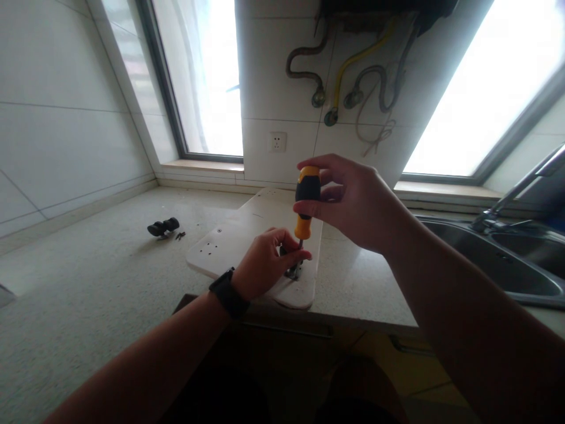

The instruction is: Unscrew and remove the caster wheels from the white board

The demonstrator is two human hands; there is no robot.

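My right hand (348, 197) grips the yellow and black handle of a screwdriver (308, 194), held upright with its shaft pointing down. Below it, my left hand (269, 262) is closed on a small dark caster wheel (291, 271) with a metal plate, its thumb and fingertips beside the screwdriver's shaft. The screwdriver's tip and most of the caster are hard to make out behind the fingers. Under both lies a white board (238, 235) with rounded corners and small screw holes, flat on the counter near its front edge.
Black caster wheels (163, 227) lie on the speckled counter (110, 282) at the left, with a few small dark screws (180, 235) beside them. A steel sink (468, 253) with a faucet (498, 206) is at the right. Hoses (342, 70) hang on the tiled wall above a socket (278, 141).
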